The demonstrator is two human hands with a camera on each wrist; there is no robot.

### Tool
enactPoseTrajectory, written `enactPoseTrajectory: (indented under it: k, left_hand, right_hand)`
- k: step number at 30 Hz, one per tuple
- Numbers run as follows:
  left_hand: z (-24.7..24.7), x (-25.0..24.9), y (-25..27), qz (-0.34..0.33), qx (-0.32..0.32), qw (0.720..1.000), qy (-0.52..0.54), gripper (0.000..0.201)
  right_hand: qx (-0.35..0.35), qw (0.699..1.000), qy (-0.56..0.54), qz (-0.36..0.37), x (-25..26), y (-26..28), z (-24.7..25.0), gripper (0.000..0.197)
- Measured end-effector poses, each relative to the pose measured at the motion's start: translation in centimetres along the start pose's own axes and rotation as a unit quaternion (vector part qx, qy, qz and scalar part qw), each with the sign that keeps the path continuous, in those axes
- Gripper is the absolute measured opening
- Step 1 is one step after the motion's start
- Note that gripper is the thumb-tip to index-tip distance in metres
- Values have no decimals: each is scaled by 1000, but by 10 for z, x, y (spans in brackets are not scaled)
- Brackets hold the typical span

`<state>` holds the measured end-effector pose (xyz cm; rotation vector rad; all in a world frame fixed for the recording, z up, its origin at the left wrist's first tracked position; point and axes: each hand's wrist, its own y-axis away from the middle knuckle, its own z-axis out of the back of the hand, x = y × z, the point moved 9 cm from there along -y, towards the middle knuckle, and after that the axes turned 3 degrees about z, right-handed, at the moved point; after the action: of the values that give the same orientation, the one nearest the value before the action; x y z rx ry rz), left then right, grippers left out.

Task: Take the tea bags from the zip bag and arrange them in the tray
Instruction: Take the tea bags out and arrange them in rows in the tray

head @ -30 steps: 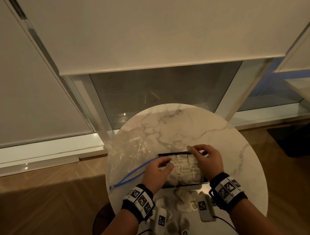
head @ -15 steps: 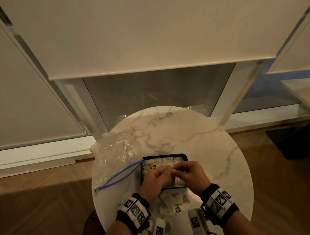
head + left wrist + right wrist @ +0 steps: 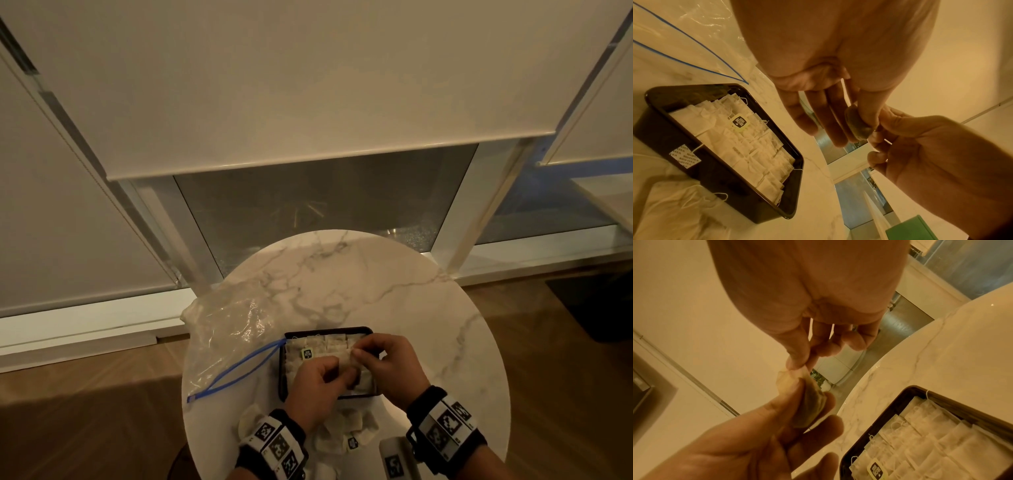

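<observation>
Both hands have come together over the tray since a second ago, when they were pressing down at opposite sides of the packed rows; now they share one tea bag (image 3: 809, 404) held up above it. The left hand (image 3: 317, 383) pinches the fuller lower part of that bag between thumb and fingers, with the other fingers fairly straight in the left wrist view, while the right hand (image 3: 383, 366) nips the flat top edge between thumb and forefinger, its other fingers loosely curled. Below them the black tray (image 3: 715, 181) sits on the round marble table (image 3: 394, 284), already crowded with rows of tea bags standing on edge, one yellow-green tag (image 3: 739, 122) lying on top and another tag draped over the near wall. Several loose tea bags (image 3: 346, 433) wait in a heap on the table near the wrists, and the zip bag (image 3: 227, 337) lies slack and open to the left, its mouth touching the tray. The risk I see is crowding: pushing this bag into so tight a row could topple or crumple its neighbours, or snag one of the trailing strings and drag a settled bag out. Pulling the paper from both ends could also tear it.
</observation>
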<state>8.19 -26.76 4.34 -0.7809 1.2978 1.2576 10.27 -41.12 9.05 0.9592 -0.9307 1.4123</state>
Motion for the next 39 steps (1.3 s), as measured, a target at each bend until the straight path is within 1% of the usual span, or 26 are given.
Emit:
enactPoseTrajectory:
  k: [2, 4, 5, 7, 9, 11, 13, 16, 19, 22, 24, 26, 28, 30, 33, 36, 39]
  left_hand:
    - [1, -1, -1, -9, -12, 1000, -20, 16]
    - [5, -1, -1, -13, -37, 999, -37, 18]
    - [7, -2, -1, -10, -52, 998, -27, 15]
    - [11, -5, -1, 0, -73, 997, 18, 8]
    - [16, -8, 0, 11, -91, 994, 51, 7]
    - [20, -10, 0, 18, -110, 992, 63, 6]
    - [23, -12, -1, 18, -120, 990, 73, 6]
    - [23, -13, -4, 22, -117, 989, 90, 3]
    - [24, -15, -4, 19, -110, 989, 96, 8]
    - [31, -3, -6, 54, -143, 982, 110, 7]
    - [43, 13, -9, 66, -184, 978, 68, 5]
    - [56, 31, -11, 76, -207, 975, -8, 3]
    - [63, 48, -10, 101, -193, 970, -108, 8]
    - [69, 62, -10, 115, -170, 958, -200, 10]
    - [70, 76, -10, 135, -129, 936, -299, 16]
    - [70, 85, -11, 137, -114, 915, -361, 20]
    - [68, 86, -12, 131, -105, 905, -392, 19]
  right_hand:
    - [-8, 1000, -5, -1, -3, 1, 1, 17]
    - [-7, 1000, -12, -1, -5, 4, 2, 12]
    - [-6, 1000, -16, -3, -5, 5, 2, 9]
    - [1, 999, -37, -21, -9, 5, 3, 13]
    - [23, 998, -52, -36, -14, 5, 0, 16]
    - [47, 997, -55, -32, -15, 4, -6, 13]
    - [59, 996, -57, -28, -14, 4, -11, 11]
    - [62, 995, -77, -31, -8, 2, -13, 13]
    - [69, 994, -75, -43, -9, 1, -15, 13]
    - [55, 993, -70, -71, -20, -3, -12, 10]
    - [37, 992, -77, -94, -30, -6, -9, 8]
    - [22, 990, -66, -123, -47, -9, -5, 10]
    - [14, 988, -36, -150, -70, -14, -4, 9]
    - [24, 985, 6, -173, -93, -19, -6, 6]
    - [51, 977, 81, -193, -117, -26, -13, 12]
    - [86, 965, 160, -191, -120, -33, -19, 10]
    - [135, 947, 221, -189, -124, -40, -30, 11]
